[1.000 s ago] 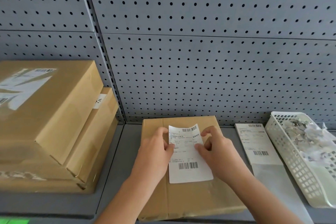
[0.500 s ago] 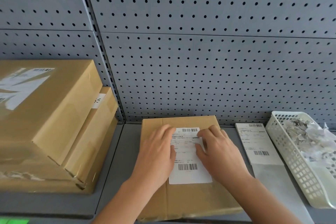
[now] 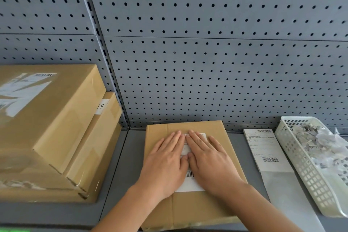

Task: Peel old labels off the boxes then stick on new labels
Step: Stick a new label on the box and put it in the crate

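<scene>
The new white shipping label [image 3: 190,184] lies flat on the top face of a brown cardboard box [image 3: 190,213]. We see only its lower edge with a barcode, a strip between the hands, and a bit of its far edge past the fingertips. The box sits on the grey metal shelf [image 3: 120,175], its far edge close to the pegboard back panel [image 3: 207,62]. Both hands are spread flat, palms down, side by side on the label. The left hand [image 3: 165,164] covers the label's left part with straight fingers pointing away from us. The right hand [image 3: 211,160] covers the right part the same way. Neither hand grips anything, and the inner edges of the two hands touch near the middle of the label. Just right of the box we note a stack of unused labels [image 3: 263,149] with printed barcodes, lying on a long pale backing sheet [image 3: 288,198] that runs toward the shelf's front. Right of that stands a white plastic mesh basket [image 3: 301,175] holding torn paper scraps [image 3: 316,137]. On the left section of the shelf, well apart from the box in hand, we see a stack of larger cardboard boxes [image 3: 62,118]. The top one carries a partly torn old label [image 3: 20,92], and a small white sticker [image 3: 101,107] shows on the box below.
</scene>
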